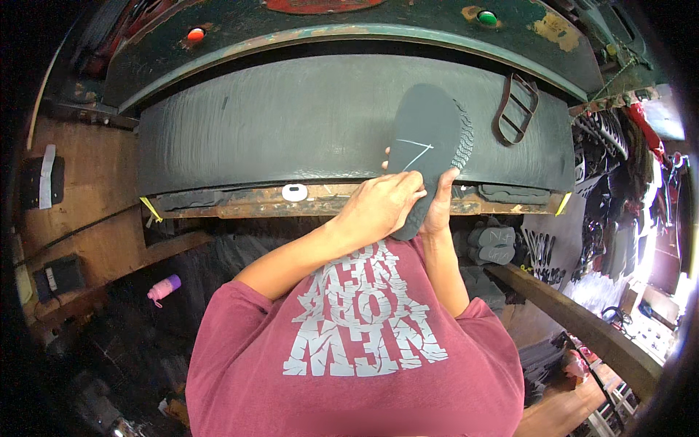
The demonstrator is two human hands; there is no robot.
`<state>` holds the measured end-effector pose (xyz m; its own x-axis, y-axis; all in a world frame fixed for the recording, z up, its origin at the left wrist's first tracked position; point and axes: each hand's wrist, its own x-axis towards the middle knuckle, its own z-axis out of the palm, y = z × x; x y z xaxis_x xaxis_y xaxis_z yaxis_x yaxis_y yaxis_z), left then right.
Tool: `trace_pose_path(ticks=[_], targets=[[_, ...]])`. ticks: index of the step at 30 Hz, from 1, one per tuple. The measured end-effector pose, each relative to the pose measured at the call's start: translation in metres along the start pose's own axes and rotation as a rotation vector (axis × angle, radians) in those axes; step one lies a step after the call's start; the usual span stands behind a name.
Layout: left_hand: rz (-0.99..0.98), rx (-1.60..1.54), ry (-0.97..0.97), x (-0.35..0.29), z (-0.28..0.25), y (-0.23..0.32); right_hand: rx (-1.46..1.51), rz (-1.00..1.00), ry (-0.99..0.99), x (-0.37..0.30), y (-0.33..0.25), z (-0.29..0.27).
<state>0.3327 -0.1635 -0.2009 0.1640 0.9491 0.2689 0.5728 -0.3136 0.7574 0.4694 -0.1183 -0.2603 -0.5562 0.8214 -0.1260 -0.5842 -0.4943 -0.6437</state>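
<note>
A dark grey shoe sole with a ridged edge stands tilted in front of me, its broad end away from me. White lines form a corner on its face. My right hand grips it from below, thumb at the right edge and fingertips showing past the left edge. My left hand lies across the lower part of the sole with its fingers curled closed. Whatever those fingers pinch is hidden. At the right, a brown sole-shaped cutting die with crossbars rests on the dark sheet.
Behind the sheet runs a worn green machine beam with a red button and a green button. A white case sits on the front ledge. Cut soles lie at lower right, beside a wooden bar. A pink-purple bottle is at left.
</note>
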Motion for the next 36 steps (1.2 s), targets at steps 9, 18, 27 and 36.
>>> trace_pose_path(ticks=[9, 18, 27, 36], targets=[[-0.075, 0.016, 0.101, -0.006, 0.001, -0.010, -0.030, -0.032, 0.055, 0.012, -0.003, 0.006], [-0.396, 0.137, 0.101, -0.045, -0.011, -0.064, 0.149, -0.086, 0.034, 0.022, -0.011, -0.009], [-0.567, -0.053, -0.034, -0.085, -0.007, -0.076, 0.056, -0.088, 0.008, 0.025, -0.005, -0.016], [-0.451, -0.292, 0.248, -0.018, -0.026, -0.079, -0.099, -0.257, -0.019, 0.081, -0.075, -0.057]])
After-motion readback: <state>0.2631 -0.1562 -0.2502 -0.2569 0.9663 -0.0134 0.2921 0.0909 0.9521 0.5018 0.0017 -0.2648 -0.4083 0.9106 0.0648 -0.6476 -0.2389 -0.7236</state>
